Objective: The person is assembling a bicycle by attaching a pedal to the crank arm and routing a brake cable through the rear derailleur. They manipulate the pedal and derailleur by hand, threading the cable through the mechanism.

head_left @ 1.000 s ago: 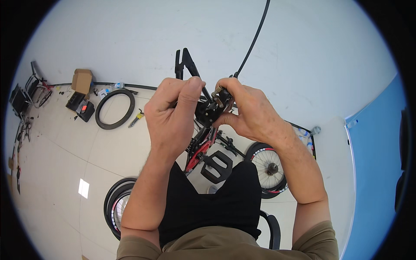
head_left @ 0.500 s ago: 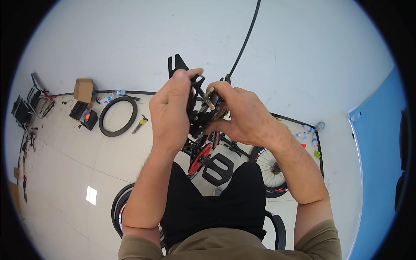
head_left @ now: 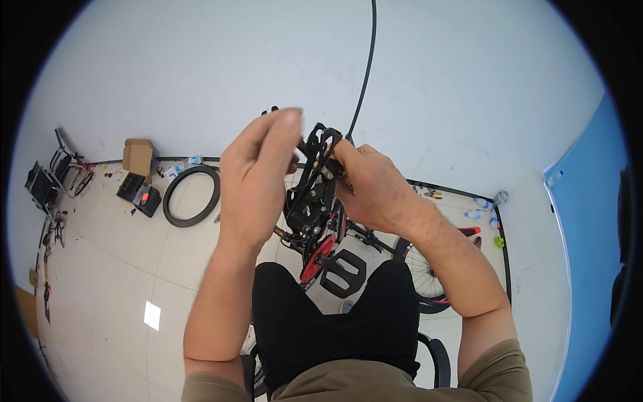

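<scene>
A bicycle frame [head_left: 309,201] stands in front of me, its black upper part full of brackets, bolts and a dark coil. My right hand [head_left: 375,181] grips this upper part from the right, thumb and fingers closed round it near a small metal fitting [head_left: 327,173]. My left hand [head_left: 258,171] is raised just left of the frame, fingers bent and their tips blurred. Two small black tips [head_left: 270,110] show above it; what its fingers hold is hidden. Below the hands are a red chainring [head_left: 317,260] and a black pedal [head_left: 343,273], close to my knees.
A spoked wheel [head_left: 420,271] lies right of my knee. On the floor to the left are a loose tyre [head_left: 191,196], an open cardboard box [head_left: 138,156] and a black case [head_left: 138,194]. Plastic bottles [head_left: 473,214] lie by the right wall. A black cable [head_left: 366,80] rises behind the frame.
My left hand has drawn away from the frame to the left, uncovering more of its black brackets. The black forked piece above it now shows only its tips. My right hand keeps its grip.
</scene>
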The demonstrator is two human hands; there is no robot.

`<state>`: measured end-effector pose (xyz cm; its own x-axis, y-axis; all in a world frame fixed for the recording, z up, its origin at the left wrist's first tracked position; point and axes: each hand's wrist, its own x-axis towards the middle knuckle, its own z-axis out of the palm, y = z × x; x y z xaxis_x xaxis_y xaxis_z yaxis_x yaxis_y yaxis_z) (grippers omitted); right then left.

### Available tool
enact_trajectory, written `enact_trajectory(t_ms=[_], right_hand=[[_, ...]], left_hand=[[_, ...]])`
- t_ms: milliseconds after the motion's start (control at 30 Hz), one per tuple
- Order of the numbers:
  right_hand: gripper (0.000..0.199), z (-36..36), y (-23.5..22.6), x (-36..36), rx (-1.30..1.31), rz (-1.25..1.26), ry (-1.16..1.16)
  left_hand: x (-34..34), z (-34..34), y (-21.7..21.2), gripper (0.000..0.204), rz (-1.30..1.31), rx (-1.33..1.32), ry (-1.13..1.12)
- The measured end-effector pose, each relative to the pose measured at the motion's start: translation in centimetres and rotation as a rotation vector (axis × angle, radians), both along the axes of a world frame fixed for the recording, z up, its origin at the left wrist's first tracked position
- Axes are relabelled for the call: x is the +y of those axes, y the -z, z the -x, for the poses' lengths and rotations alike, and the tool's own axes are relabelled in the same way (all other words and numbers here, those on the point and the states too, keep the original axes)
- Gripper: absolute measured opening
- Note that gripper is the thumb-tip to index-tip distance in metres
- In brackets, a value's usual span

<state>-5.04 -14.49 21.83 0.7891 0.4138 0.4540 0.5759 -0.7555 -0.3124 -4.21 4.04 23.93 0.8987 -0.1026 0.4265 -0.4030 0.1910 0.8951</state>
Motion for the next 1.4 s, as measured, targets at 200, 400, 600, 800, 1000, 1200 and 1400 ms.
enact_trajectory(t_ms=[200,400,600,800,1000,1200,1400], right_hand=[[0.026,0.1,0.2,-0.1,-0.029,0.027,-0.012],[0.030,0.2,-0.1,-0.2,-0.051,0.044,-0.074],[0.051,1.2,-2.0,-1.1,0.264,-0.081,-0.189],[0.079,1.7,-2.9,-1.0,0.360,-0.082,-0.136],[0.077,1.3,-3.2,-0.1,0.341,0.101,0.009],[0.072,1.0,-2.1,-0.2,0.099,0.123,-0.041],[0.075,0.6,-1.4,0.0,-0.020,0.132,-0.008]], left_hand=[[-2.4,1.1,-1.0,0.037,-0.204,0.084,0.047],[-2.6,0.2,2.7,0.031,-0.277,-0.266,-0.174],[-3.8,-0.4,7.0,0.031,0.031,-0.447,-0.268],[-4.2,-0.4,8.9,0.034,0.201,-0.465,-0.281],[-3.8,0.1,9.3,0.036,0.243,-0.456,-0.258],[-2.2,0.7,7.2,0.032,0.146,-0.407,-0.253],[0.6,1.9,6.2,0.011,0.210,-0.209,-0.223]])
